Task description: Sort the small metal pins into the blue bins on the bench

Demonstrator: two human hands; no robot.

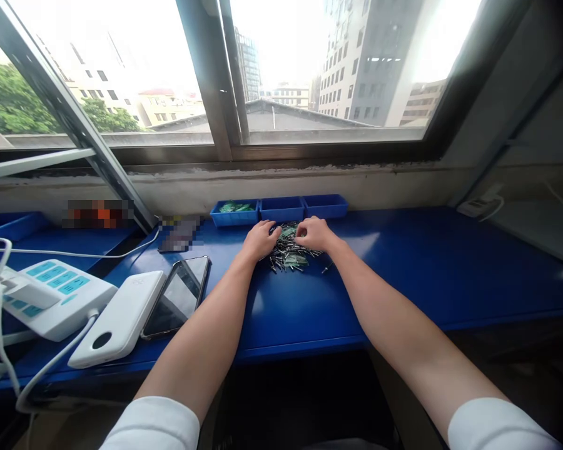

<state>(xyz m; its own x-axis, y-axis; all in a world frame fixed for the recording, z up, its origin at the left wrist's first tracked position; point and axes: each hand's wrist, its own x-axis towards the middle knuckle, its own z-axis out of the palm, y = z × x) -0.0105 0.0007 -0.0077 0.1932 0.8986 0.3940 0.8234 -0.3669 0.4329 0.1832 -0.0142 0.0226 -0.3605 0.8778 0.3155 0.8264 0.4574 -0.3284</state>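
A pile of small metal pieces point(286, 251), like rivets or screws, lies on the blue table point(300, 312) with some green bits among them. My left hand point(261, 239) rests at the pile's left edge, its fingers bent; what they touch is too small to make out. At the pile's right edge is my right hand point(315, 234), thumb and fingers curled together in a pinch. Anything between those fingertips is too small to tell. Behind the pile stand three joined blue bins, the left bin point(235, 217) holding green pieces.
To the left lie a phone point(178, 297), a white power bank point(119, 319) and a white power strip point(59, 297) with cables. A metal frame post point(117, 181) rises at the back left. A window and wall stand behind the table.
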